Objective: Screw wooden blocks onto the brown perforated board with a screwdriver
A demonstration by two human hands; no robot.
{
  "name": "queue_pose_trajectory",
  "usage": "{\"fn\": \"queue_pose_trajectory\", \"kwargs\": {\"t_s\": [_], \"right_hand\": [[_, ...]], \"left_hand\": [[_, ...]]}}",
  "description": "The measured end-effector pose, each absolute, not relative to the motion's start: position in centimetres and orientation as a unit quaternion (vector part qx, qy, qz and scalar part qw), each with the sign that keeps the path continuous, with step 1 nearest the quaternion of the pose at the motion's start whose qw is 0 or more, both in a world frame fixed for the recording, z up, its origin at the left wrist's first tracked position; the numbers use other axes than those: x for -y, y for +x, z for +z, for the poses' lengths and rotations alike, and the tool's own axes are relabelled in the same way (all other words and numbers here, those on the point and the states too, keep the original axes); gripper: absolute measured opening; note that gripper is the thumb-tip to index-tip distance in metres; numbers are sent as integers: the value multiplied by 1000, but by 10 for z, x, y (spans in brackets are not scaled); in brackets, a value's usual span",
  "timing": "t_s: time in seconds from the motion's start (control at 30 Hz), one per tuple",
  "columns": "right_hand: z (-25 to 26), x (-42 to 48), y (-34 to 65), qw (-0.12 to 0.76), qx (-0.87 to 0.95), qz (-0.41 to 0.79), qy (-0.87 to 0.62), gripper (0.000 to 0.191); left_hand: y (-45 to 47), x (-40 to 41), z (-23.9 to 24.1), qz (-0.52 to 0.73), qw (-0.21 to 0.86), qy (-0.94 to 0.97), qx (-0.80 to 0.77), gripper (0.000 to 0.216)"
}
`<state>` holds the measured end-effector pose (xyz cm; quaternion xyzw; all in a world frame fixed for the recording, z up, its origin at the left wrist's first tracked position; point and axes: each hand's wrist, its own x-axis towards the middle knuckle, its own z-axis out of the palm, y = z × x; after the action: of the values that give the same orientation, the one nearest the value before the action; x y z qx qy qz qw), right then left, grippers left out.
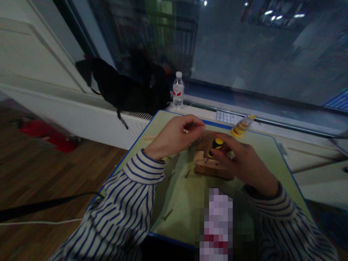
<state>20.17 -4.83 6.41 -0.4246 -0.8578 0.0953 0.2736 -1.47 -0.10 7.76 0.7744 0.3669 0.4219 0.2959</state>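
My right hand grips a short yellow and black screwdriver between thumb and fingers. The screwdriver tilts, its tip down at a small wooden piece; whether it touches a screw I cannot tell. To the left, my left hand is raised over the table with thumb and fingertips pinched together. Anything between those fingertips is too small to make out. A screw lies left of the wooden piece, and another screw rests nearer the front edge.
The yellow-green table has a blue rim and stands against a windowsill. A water bottle and black bag sit behind it. A clear container with yellow ends lies at the back right. A red fire extinguisher is on the floor.
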Motion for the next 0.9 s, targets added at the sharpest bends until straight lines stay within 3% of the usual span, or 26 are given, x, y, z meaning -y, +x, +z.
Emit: {"fn": "queue_pose_trajectory", "kwargs": {"t_s": [0.23, 0.47, 0.9], "right_hand": [[70, 52, 206, 238, 867, 59, -434, 45], [69, 52, 205, 234, 870, 2, -434, 41], [73, 52, 206, 240, 868, -10, -435, 41]], "left_hand": [[-33, -12, 104, 193, 278, 901, -270, 29], [-79, -9, 139, 217, 211, 884, -356, 29], [-44, -10, 93, 127, 308, 898, -288, 31]]}}
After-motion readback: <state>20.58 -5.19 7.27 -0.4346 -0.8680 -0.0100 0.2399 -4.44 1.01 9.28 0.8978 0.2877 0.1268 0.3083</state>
